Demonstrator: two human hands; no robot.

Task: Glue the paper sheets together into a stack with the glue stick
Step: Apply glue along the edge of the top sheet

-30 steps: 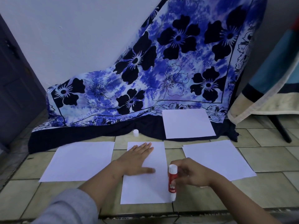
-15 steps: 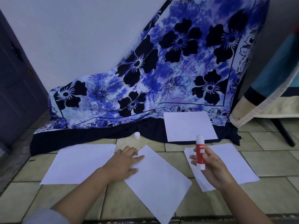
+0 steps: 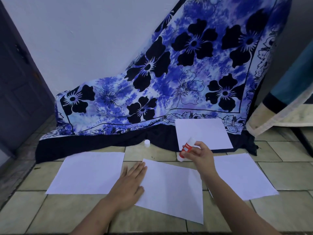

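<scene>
Now that the middle sheet [image 3: 172,189] has swung askew on the tiled floor [image 3: 160,154], gluing looks finished there, so stacking should follow. Left hand [image 3: 131,183] lies spread flat on its left edge. Right hand [image 3: 201,154], lifted beyond its far edge, pinches the uncapped glue stick [image 3: 186,149] nose-down.

Glue stick [image 3: 186,148]: a red label band with white print sits on the white tube held in the right hand [image 3: 201,154]; the letters are too small and blurred to read.
Paper sheets: all four are blank white, with no writing.
Cloth at the far side: flower print only, no words.
Readable text anywhere: none.
</scene>
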